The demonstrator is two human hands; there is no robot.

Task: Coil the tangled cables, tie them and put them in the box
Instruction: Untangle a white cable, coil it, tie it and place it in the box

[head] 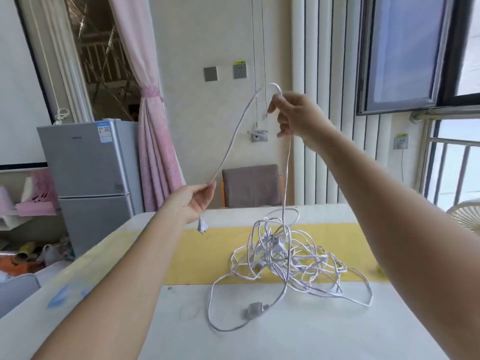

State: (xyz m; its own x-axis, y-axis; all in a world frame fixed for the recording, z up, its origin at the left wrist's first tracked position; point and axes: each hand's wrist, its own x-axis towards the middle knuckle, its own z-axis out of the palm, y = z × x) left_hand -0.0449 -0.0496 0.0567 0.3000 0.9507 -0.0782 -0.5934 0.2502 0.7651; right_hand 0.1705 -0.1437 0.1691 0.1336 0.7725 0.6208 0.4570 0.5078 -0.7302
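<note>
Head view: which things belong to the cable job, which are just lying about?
Job: white cable strand, held by left hand and right hand; plug hanging below the left hand; tangled cable pile on the table.
Lying about: fridge, chair, pink curtain, fan, yellow runner.

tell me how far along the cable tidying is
Barely started. Nothing is coiled or tied yet. In hand: the left hand pinches the white cable just above its plug, and the right hand holds the same strand raised, so one arc hangs clear of the pile. Left: the tangle on the table needs sorting, coiling and tying, and no box is in view.
</note>
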